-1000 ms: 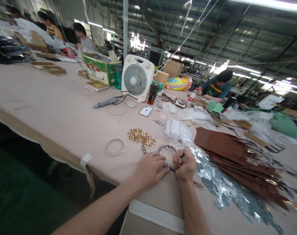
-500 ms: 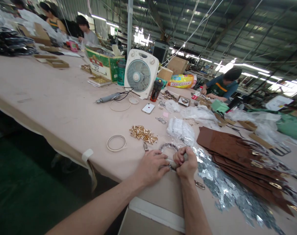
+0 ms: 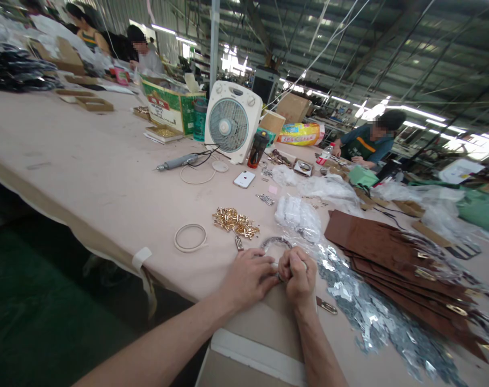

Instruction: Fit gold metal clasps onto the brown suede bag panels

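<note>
The right hand point(image 3: 297, 275) has moved a little to the left since the last picture, and now it sits right up against the left hand point(image 3: 247, 279). Before, a gray bit poked out of the top of its fist. Now the fingers curl over and hide that bit.

Both hands are closed and narrow, not wide. Together they seem to pinch a small metal piece point(image 3: 282, 277) just above the table point(image 3: 107, 215). Only a tiny shiny edge shows between the 2 hands, so I cannot tell just what it is.

A dark metal ring point(image 3: 274, 243) lies just past the hands. To its left is a small buckle point(image 3: 238, 243), and behind that is a pile of gold clips point(image 3: 235, 222). A metal clasp point(image 3: 326, 305) lies just right of the right hand, beside a heap of silver scraps point(image 3: 361, 309). Past those are brown leather strips point(image 3: 397, 263) with gold tips. A bag of white stuff point(image 3: 296, 217) lies behind the ring.
</note>
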`<state>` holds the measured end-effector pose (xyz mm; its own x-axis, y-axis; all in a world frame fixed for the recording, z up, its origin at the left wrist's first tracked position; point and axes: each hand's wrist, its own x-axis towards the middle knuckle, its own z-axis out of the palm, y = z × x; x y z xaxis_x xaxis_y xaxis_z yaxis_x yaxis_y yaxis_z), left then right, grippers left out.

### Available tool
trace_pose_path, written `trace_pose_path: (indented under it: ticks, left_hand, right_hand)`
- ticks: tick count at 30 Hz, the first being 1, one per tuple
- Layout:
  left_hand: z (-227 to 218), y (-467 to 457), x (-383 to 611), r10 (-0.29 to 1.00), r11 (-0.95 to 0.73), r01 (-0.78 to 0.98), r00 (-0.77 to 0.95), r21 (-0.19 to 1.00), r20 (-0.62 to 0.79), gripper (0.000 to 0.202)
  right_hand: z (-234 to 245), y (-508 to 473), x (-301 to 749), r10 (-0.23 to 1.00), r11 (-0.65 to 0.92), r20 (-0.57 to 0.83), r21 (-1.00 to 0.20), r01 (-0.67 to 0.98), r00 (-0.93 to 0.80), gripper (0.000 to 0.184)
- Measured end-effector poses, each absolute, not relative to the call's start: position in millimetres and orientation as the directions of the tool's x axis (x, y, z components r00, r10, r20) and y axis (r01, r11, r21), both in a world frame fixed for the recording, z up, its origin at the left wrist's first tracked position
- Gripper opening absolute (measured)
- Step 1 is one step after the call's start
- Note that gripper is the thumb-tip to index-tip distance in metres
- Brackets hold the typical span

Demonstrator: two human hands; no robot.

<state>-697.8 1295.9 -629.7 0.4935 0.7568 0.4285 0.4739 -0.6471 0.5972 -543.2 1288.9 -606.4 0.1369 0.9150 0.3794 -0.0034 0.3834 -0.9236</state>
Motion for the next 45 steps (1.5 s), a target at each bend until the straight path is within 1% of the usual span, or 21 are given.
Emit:
trace_pose_path:
  ticks: [2, 4, 6, 8, 9, 12, 15, 17, 21, 23, 25, 27, 28, 30, 32, 33, 36, 39, 42, 45]
  left_hand:
    - [-629.1, 1295.0, -698.5, 0.742, -0.665, 0.478, 0.51, 0.574, 0.435, 0.015]
    - [-628.7, 1294.0, -699.3, 0.73, -0.679, 0.49, 0.532, 0.547, 0.429, 0.031]
    - [-629.2, 1293.0, -699.9, 0.725, -0.685, 0.503, 0.547, 0.527, 0.419, 0.048]
    - [-630.2, 1292.2, -700.2, 0.722, -0.688, 0.511, 0.554, 0.514, 0.415, 0.053]
    - [-630.6, 1291.9, -700.2, 0.72, -0.69, 0.513, 0.555, 0.51, 0.416, 0.053]
    - [-630.9, 1291.0, -699.6, 0.719, -0.693, 0.516, 0.549, 0.503, 0.428, 0.049]
    - [-629.9, 1290.4, -698.6, 0.721, -0.692, 0.516, 0.54, 0.506, 0.435, 0.037]
    - [-629.3, 1290.4, -698.0, 0.719, -0.693, 0.514, 0.543, 0.506, 0.433, 0.032]
    - [-629.6, 1291.1, -697.4, 0.717, -0.694, 0.511, 0.552, 0.507, 0.425, 0.032]
    - [-630.1, 1291.5, -697.3, 0.715, -0.696, 0.511, 0.554, 0.504, 0.426, 0.033]
    - [-630.2, 1291.8, -697.6, 0.712, -0.7, 0.51, 0.557, 0.5, 0.429, 0.032]
    - [-629.8, 1291.9, -698.4, 0.705, -0.707, 0.508, 0.565, 0.493, 0.428, 0.034]
    - [-629.5, 1291.8, -699.0, 0.702, -0.709, 0.509, 0.569, 0.488, 0.427, 0.037]
    - [-629.3, 1291.5, -700.2, 0.7, -0.712, 0.516, 0.573, 0.477, 0.426, 0.046]
    - [-629.9, 1291.2, -701.2, 0.703, -0.71, 0.525, 0.571, 0.47, 0.425, 0.054]
    - [-630.3, 1291.0, -701.7, 0.704, -0.709, 0.527, 0.569, 0.47, 0.424, 0.056]
    - [-631.1, 1290.4, -702.5, 0.705, -0.707, 0.522, 0.571, 0.476, 0.421, 0.055]
    - [-630.3, 1290.1, -702.6, 0.704, -0.708, 0.516, 0.573, 0.483, 0.419, 0.051]
    - [-629.2, 1290.1, -702.4, 0.702, -0.709, 0.513, 0.575, 0.484, 0.419, 0.051]
    - [-629.2, 1290.3, -702.4, 0.7, -0.711, 0.509, 0.577, 0.485, 0.42, 0.051]
  right_hand:
    - [-605.7, 1286.2, -541.9, 0.903, 0.408, 0.399, -0.913, -0.024, 0.162, 0.039]
    - [-602.5, 1282.9, -537.4, 0.877, 0.454, 0.413, -0.88, -0.142, 0.244, 0.036]
    - [-597.8, 1278.9, -531.7, 0.837, 0.526, 0.433, -0.805, -0.273, 0.334, 0.033]
    - [-594.4, 1274.0, -528.3, 0.806, 0.58, 0.467, -0.744, -0.331, 0.362, 0.031]
    - [-594.1, 1271.4, -528.4, 0.807, 0.583, 0.48, -0.738, -0.339, 0.344, 0.031]
    - [-600.6, 1263.8, -535.2, 0.847, 0.531, 0.475, -0.789, -0.309, 0.24, 0.03]
    - [-612.5, 1258.4, -544.1, 0.845, 0.53, 0.498, -0.828, -0.183, 0.195, 0.032]
    - [-618.2, 1256.8, -547.2, 0.814, 0.57, 0.549, -0.819, -0.074, 0.189, 0.034]
    - [-619.1, 1259.1, -550.2, 0.773, 0.609, 0.611, -0.79, 0.072, 0.168, 0.036]
    - [-616.1, 1264.0, -552.2, 0.781, 0.584, 0.597, -0.802, 0.122, 0.186, 0.038]
    - [-612.4, 1271.5, -553.4, 0.802, 0.526, 0.545, -0.838, 0.145, 0.243, 0.041]
    - [-608.1, 1279.9, -552.1, 0.838, 0.447, 0.45, -0.891, 0.084, 0.31, 0.042]
    - [-605.5, 1283.7, -550.2, 0.854, 0.417, 0.396, -0.909, 0.013, 0.338, 0.042]
    - [-599.4, 1289.0, -544.6, 0.868, 0.398, 0.32, -0.906, -0.147, 0.379, 0.04]
    - [-592.7, 1290.5, -538.7, 0.86, 0.427, 0.304, -0.868, -0.252, 0.409, 0.036]
    - [-589.7, 1290.2, -536.7, 0.853, 0.448, 0.317, -0.852, -0.271, 0.414, 0.035]
    - [-585.9, 1287.8, -536.9, 0.868, 0.448, 0.341, -0.851, -0.273, 0.361, 0.033]
    - [-591.1, 1288.2, -543.2, 0.897, 0.394, 0.321, -0.892, -0.221, 0.303, 0.036]
    - [-593.8, 1290.1, -546.9, 0.907, 0.358, 0.301, -0.919, -0.166, 0.294, 0.038]
    - [-585.3, 1287.3, -546.6, 0.901, 0.384, 0.333, -0.91, -0.158, 0.277, 0.038]
